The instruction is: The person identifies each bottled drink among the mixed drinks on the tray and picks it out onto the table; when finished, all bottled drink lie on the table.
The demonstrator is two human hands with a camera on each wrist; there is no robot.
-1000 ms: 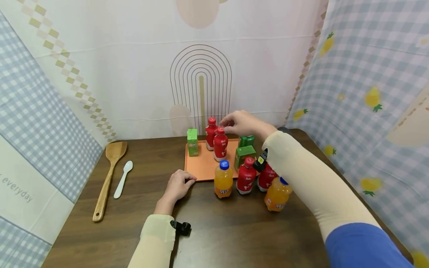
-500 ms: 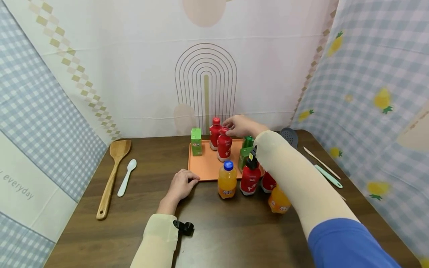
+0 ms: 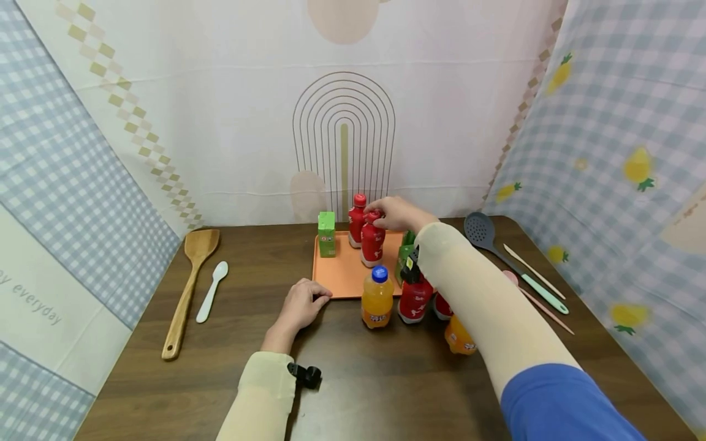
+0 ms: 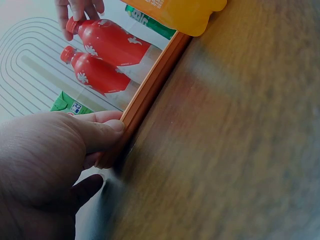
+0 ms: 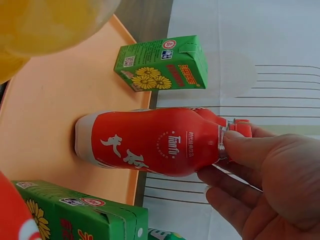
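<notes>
My right hand (image 3: 401,214) reaches over the orange tray (image 3: 342,283) and pinches the neck of a red drink bottle (image 5: 145,142) just under its cap. The bottle stands upright on the tray, beside and in front of another red bottle (image 3: 356,225). At the tray's front left corner, my left hand (image 3: 300,304) grips the rim, its thumb (image 4: 107,132) lying along the edge. A green drink carton (image 3: 326,236) is upright at the tray's left. A second green carton (image 5: 85,215) and a green can (image 4: 145,20) are on the right side, partly hidden by my right arm.
Before the tray stand orange soda bottles (image 3: 377,299) and more red bottles (image 3: 413,300), partly behind my sleeve. A wooden spatula (image 3: 190,285) and white spoon (image 3: 212,291) lie left. A slotted turner (image 3: 480,231) and other slim utensils lie right.
My right hand has come down from beside the front red bottle's cap onto its neck. My left hand stays at the tray corner. The head view has shifted slightly.
</notes>
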